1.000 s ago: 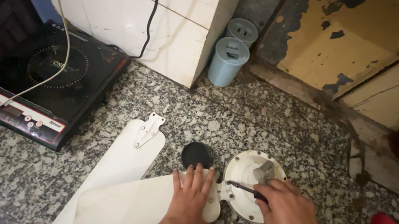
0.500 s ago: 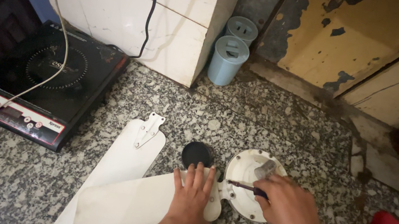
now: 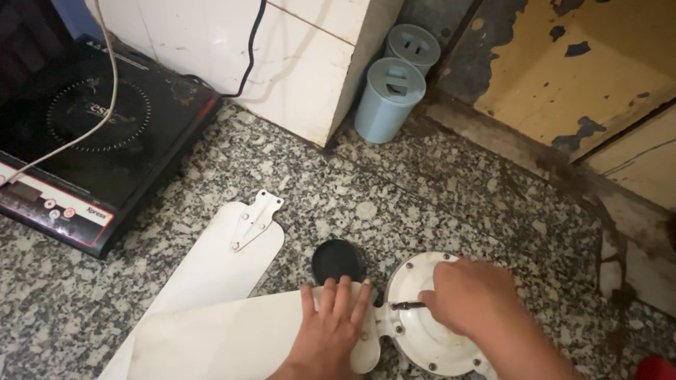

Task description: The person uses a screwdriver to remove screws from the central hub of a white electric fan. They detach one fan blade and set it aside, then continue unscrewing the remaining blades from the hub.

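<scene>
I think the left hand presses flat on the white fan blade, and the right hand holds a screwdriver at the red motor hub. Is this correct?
Not quite: the motor hub is white, not red, as the head view shows. The rest holds: the left hand presses flat on the white fan blade, and the right hand holds a screwdriver at the hub.

Both forearms were bare up to the lower frame edge; no sleeve, watch, ring or glove showed. The left hand (image 3: 331,329), nearer the black induction cooktop (image 3: 80,136), had short, plain nails, its fingers (image 3: 344,295) all in view. The right hand (image 3: 466,296), farther from that cooktop, showed only knuckles and its back.
</scene>
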